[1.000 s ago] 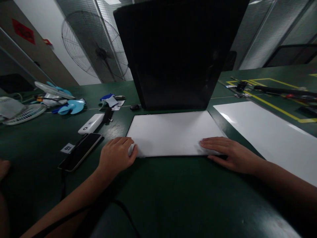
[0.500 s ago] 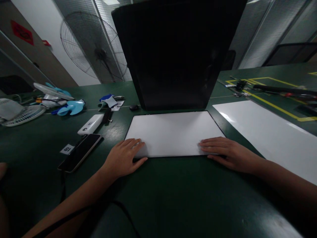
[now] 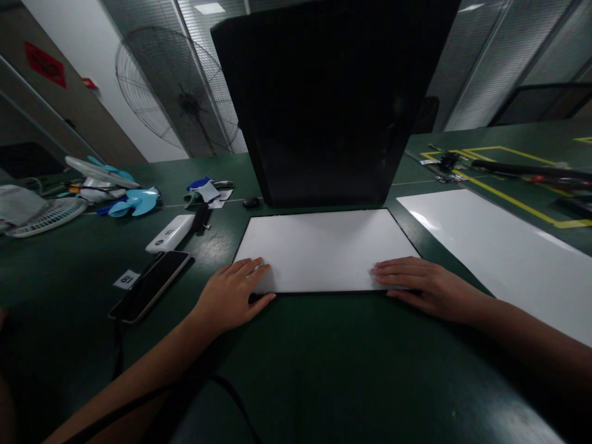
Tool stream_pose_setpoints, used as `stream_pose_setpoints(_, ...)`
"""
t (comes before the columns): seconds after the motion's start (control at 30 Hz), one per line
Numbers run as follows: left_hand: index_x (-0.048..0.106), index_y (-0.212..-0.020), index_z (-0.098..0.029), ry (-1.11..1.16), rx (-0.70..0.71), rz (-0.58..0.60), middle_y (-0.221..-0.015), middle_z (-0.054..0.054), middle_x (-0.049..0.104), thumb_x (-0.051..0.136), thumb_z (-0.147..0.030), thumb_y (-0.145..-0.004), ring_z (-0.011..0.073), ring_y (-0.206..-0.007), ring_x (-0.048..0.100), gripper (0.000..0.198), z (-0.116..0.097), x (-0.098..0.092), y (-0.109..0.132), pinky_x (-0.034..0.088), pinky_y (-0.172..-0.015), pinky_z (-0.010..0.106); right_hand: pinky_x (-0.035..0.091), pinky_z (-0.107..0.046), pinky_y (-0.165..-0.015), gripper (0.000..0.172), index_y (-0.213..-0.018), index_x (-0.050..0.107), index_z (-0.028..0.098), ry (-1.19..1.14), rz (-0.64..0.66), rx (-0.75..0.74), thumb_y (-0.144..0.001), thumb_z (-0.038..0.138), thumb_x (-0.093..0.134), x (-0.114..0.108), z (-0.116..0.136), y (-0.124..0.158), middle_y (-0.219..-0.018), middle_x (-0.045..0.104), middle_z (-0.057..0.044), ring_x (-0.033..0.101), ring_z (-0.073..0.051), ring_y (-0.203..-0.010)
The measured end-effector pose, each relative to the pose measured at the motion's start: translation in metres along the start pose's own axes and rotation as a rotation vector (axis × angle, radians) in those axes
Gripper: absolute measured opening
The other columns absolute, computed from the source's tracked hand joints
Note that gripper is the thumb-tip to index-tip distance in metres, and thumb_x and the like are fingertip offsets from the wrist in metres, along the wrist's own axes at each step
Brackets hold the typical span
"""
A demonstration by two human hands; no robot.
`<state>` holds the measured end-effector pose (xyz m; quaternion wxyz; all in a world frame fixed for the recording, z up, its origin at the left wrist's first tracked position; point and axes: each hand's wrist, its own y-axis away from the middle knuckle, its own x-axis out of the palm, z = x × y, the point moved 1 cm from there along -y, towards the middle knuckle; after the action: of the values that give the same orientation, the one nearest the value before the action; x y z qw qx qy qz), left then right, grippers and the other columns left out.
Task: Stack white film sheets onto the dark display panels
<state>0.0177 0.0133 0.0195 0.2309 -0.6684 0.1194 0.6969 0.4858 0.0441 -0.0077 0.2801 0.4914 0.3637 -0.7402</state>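
Observation:
A white rectangular sheet with a thin dark edge lies flat on the green table, directly in front of a tall black panel. My left hand rests flat on the sheet's near left corner, fingers stretched out and thumb along the near edge. My right hand lies flat on the near right corner, fingers extended and pointing left. Neither hand holds anything.
A second white sheet lies to the right. On the left are a black phone, a white power bank, a small numbered tag, blue fan blades and fan grilles. A large standing fan is behind.
My left hand went from curled at the sheet's near left corner to lying flat on it. The right hand has stayed in place.

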Motion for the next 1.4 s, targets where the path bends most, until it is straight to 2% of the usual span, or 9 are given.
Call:
stream_pose_setpoints(0.23,0.069,-0.147,-0.015,-0.029,0.008,0.01,-0.151,0.021,0.069,0.052,-0.061,-0.104,0.0448,-0.135,0.068,0.065,0.0,-0.001,0.0,0.058,-0.109,0.068,0.061,-0.056,-0.113,0.047,-0.15,0.066,0.041,-0.015,0.002,0.038,-0.104,0.032,0.066,0.002,-0.002,0.002,-0.153,0.065,0.001,0.066,-0.026,-0.138)
stream_pose_setpoints(0.57,0.064,-0.153,-0.018,-0.034,-0.042,0.072,-0.157,0.018,0.064,0.05,-0.063,-0.104,0.0418,-0.142,0.063,0.067,-0.001,0.0,0.0,0.055,-0.115,0.063,0.061,-0.055,-0.113,0.045,-0.15,0.067,0.041,-0.037,-0.005,0.02,-0.105,0.035,0.065,0.003,-0.003,0.001,-0.153,0.065,0.001,0.066,-0.027,-0.137)
stream_pose_setpoints(0.87,0.065,-0.151,-0.019,-0.026,-0.031,0.06,-0.157,0.018,0.064,0.051,-0.062,-0.104,0.0408,-0.143,0.063,0.065,-0.001,0.0,0.0,0.055,-0.116,0.062,0.059,-0.054,-0.114,0.046,-0.152,0.065,0.041,-0.009,0.029,0.033,-0.106,0.035,0.062,0.003,-0.003,0.003,-0.155,0.063,0.001,0.065,-0.026,-0.139)
stream_pose_setpoints(0.97,0.065,-0.151,-0.019,-0.018,-0.029,0.053,-0.156,0.018,0.065,0.052,-0.061,-0.104,0.0407,-0.143,0.063,0.064,-0.001,0.0,0.0,0.055,-0.116,0.062,0.055,-0.06,-0.117,0.044,-0.151,0.065,0.041,0.071,0.024,0.078,-0.108,0.042,0.057,-0.001,-0.004,0.004,-0.156,0.063,0.0,0.062,-0.028,-0.141)
stream_pose_setpoints(1.07,0.065,-0.152,-0.017,-0.021,-0.029,0.05,-0.156,0.019,0.065,0.052,-0.061,-0.105,0.0414,-0.142,0.063,0.065,-0.001,0.0,0.0,0.055,-0.115,0.063,0.038,-0.07,-0.127,0.053,-0.156,0.061,0.036,0.249,-0.045,0.292,-0.109,0.055,0.05,-0.01,-0.015,0.008,-0.162,0.057,-0.004,0.051,-0.034,-0.152)
stream_pose_setpoints(1.13,0.065,-0.152,-0.018,-0.031,-0.029,0.051,-0.157,0.019,0.064,0.051,-0.062,-0.105,0.0415,-0.142,0.063,0.066,0.0,0.001,0.001,0.055,-0.115,0.063,0.028,-0.069,-0.132,0.064,-0.161,0.056,0.029,0.347,-0.067,0.485,-0.109,0.064,0.041,-0.017,-0.028,0.015,-0.168,0.049,-0.009,0.041,-0.036,-0.159)
stream_pose_setpoints(1.27,0.065,-0.152,-0.02,-0.038,-0.036,0.061,-0.159,0.017,0.062,0.051,-0.062,-0.105,0.041,-0.144,0.062,0.065,0.001,0.003,0.001,0.054,-0.117,0.062,0.025,-0.069,-0.132,0.091,-0.167,0.044,0.011,0.456,0.034,0.91,-0.106,0.075,0.025,-0.025,-0.062,0.034,-0.173,0.036,-0.023,0.027,-0.043,-0.164)
stream_pose_setpoints(1.33,0.064,-0.153,-0.02,-0.042,-0.037,0.071,-0.16,0.017,0.062,0.051,-0.063,-0.105,0.0409,-0.144,0.062,0.066,0.001,0.003,0.002,0.054,-0.117,0.062,0.027,-0.075,-0.127,0.1,-0.169,0.039,0.009,0.457,0.098,1.113,-0.103,0.081,0.02,-0.026,-0.077,0.044,-0.174,0.029,-0.028,0.023,-0.049,-0.164)
stream_pose_setpoints(1.4,0.064,-0.153,-0.018,-0.051,-0.034,0.079,-0.16,0.017,0.062,0.05,-0.063,-0.105,0.0408,-0.144,0.062,0.067,0.001,0.002,0.001,0.054,-0.118,0.062,0.028,-0.08,-0.123,0.103,-0.169,0.038,0.013,0.431,0.134,1.249,-0.1,0.085,0.013,-0.025,-0.087,0.051,-0.176,0.024,-0.028,0.02,-0.053,-0.163)
